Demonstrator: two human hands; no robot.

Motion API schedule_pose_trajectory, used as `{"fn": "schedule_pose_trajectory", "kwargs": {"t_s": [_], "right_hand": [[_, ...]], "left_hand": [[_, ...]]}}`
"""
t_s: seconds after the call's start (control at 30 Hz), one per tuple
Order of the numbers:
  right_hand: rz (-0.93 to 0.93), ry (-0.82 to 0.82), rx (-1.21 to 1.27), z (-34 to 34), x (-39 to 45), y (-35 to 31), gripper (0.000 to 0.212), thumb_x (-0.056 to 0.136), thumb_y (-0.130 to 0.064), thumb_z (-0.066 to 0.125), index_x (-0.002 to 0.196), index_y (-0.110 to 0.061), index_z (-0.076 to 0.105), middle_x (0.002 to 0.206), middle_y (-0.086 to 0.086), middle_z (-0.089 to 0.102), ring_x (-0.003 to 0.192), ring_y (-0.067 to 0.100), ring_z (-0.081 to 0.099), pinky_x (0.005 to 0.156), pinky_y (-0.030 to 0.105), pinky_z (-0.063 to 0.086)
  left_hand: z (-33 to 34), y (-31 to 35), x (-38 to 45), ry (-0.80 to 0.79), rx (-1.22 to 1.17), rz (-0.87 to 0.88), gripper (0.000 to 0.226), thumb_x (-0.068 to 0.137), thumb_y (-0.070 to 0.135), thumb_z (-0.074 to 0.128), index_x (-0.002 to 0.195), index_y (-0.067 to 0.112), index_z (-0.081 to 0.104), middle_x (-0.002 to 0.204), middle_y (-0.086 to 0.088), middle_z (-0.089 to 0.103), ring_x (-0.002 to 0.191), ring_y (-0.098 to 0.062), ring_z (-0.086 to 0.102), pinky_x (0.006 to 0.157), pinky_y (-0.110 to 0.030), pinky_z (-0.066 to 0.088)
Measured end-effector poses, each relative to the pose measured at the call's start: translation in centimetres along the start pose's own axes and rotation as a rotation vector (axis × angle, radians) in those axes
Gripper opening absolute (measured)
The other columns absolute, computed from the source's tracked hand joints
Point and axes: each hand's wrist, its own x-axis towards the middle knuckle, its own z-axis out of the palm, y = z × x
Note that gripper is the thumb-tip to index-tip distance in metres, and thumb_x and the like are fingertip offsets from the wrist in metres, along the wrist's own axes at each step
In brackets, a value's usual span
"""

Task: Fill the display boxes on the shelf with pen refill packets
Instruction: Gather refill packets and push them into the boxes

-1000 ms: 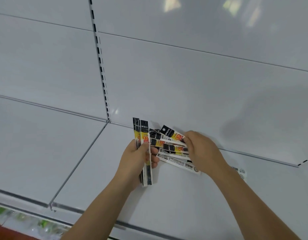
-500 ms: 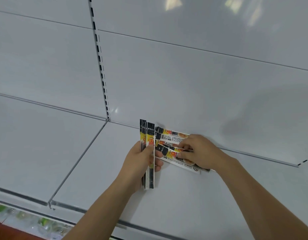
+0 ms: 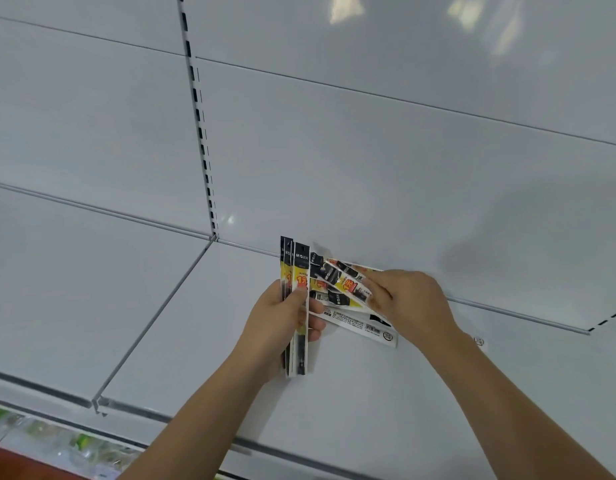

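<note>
My left hand [image 3: 277,323] grips a small upright stack of long narrow pen refill packets [image 3: 298,306], black at the top with yellow and red labels, thumb pressed across the front. To its right lies a fanned bunch of the same packets [image 3: 341,289], tilted over the white shelf. My right hand [image 3: 410,303] reaches into this bunch, its fingers pinching the top packets. A white packet [image 3: 362,325] at the bottom of the fan shows its printed back. No display box is in view.
The white metal shelf [image 3: 195,341] spans the lower view, with a seam [image 3: 154,323] between two shelf boards at left. A slotted upright [image 3: 199,116] runs up the white back panel. Blurred green goods [image 3: 40,431] show below the front edge.
My right hand has shifted on the fanned packets, from their right end toward the top ones, spreading them more steeply. My left hand has kept its upright stack almost still.
</note>
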Motion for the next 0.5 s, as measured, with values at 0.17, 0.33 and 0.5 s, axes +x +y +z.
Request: {"fn": "schedule_pose_trajectory", "kwargs": {"t_s": [0.17, 0.33, 0.5], "right_hand": [[-0.087, 0.073, -0.207, 0.5, -0.8, 0.4, 0.04, 0.081, -0.021, 0.086, 0.12, -0.024, 0.077, 0.077, -0.005, 0.071, 0.06, 0.025, 0.06, 0.05, 0.03, 0.049], [-0.184, 0.062, -0.217, 1.4, -1.4, -0.3, 0.019, 0.1, -0.033, 0.061, 0.101, -0.022, 0.077, 0.085, -0.004, 0.073, 0.075, 0.027, 0.064, 0.065, 0.037, 0.055], [-0.056, -0.208, -0.093, 1.4, -1.1, -0.1, 0.032, 0.096, -0.043, 0.065, 0.121, -0.026, 0.073, 0.11, -0.005, 0.069, 0.106, 0.025, 0.061, 0.09, 0.042, 0.055]], "left_hand": [[-0.1, -0.1, 0.0, 0.001, 0.0, 0.002, 0.019, 0.112, 0.02, 0.049, 0.117, 0.006, 0.062, 0.096, -0.019, 0.077, 0.071, -0.027, 0.069, 0.078, -0.046, 0.061], [-0.1, -0.1, -0.1, 0.001, 0.018, 0.008, 0.019, 0.112, 0.022, 0.05, 0.117, 0.008, 0.063, 0.098, -0.02, 0.077, 0.071, -0.027, 0.07, 0.079, -0.047, 0.062], [0.0, -0.1, -0.2, -0.012, 0.015, 0.009, 0.019, 0.112, 0.021, 0.05, 0.118, 0.009, 0.063, 0.099, -0.021, 0.076, 0.071, -0.027, 0.069, 0.077, -0.045, 0.061]]}}
